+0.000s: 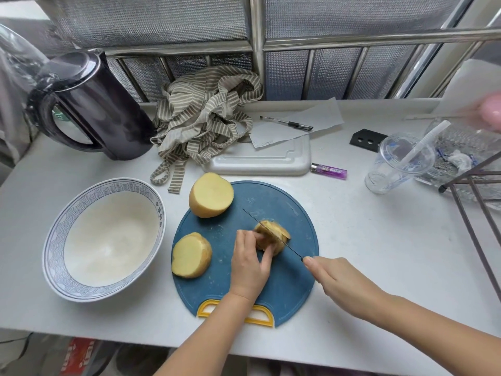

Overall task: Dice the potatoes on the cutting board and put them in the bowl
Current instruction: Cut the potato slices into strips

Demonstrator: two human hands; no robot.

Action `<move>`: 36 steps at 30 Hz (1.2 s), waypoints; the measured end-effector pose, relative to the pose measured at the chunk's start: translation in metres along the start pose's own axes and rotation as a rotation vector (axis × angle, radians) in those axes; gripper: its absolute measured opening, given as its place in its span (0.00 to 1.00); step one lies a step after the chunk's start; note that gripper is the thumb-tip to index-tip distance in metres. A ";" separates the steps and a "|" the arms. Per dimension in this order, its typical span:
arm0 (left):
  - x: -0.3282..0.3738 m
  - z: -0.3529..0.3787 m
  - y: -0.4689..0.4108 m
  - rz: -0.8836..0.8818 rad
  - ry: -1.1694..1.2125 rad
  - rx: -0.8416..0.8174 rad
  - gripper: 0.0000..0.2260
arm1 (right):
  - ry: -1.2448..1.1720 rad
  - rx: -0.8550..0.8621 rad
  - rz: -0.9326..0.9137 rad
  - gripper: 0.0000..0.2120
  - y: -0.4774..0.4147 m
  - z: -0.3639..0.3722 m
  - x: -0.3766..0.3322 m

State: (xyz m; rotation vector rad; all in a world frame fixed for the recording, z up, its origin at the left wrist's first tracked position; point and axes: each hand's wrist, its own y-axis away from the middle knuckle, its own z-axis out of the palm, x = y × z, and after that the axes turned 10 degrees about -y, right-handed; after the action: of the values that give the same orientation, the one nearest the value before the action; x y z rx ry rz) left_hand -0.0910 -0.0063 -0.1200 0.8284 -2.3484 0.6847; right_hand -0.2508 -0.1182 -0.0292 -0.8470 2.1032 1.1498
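A round blue cutting board (284, 280) with a yellow handle lies in front of me. On it, my left hand (250, 263) pinches a sliced potato piece (272, 236) from the left. My right hand (339, 283) grips a knife (267, 232), forefinger along the spine, blade set across that piece. A large potato half (211, 195) sits cut face up at the board's far left edge. A smaller potato half (191, 255) lies near the left rim. The white bowl (54, 240) with a blue pattern stands left of the board, with nothing in it.
A black kettle (89, 104) stands at the back left, a striped apron (206, 115) behind the board. A white tray (260, 158), paper and pen, a purple lighter (328, 170), a plastic cup (398, 161) and a metal rack (477, 196) fill the back and right.
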 end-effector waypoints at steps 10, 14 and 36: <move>0.000 0.001 0.000 -0.030 -0.030 -0.024 0.13 | 0.052 0.011 0.016 0.24 0.009 0.005 0.002; -0.001 0.001 0.000 -0.007 -0.052 -0.024 0.12 | 0.053 0.000 0.030 0.23 0.010 0.010 -0.003; -0.001 0.001 -0.001 0.036 0.002 0.010 0.07 | 0.013 -0.037 0.105 0.23 -0.013 0.011 -0.013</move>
State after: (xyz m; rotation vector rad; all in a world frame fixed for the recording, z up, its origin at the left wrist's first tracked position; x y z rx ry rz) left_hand -0.0902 -0.0072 -0.1215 0.7908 -2.3648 0.7126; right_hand -0.2301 -0.1110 -0.0308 -0.7705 2.1648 1.2444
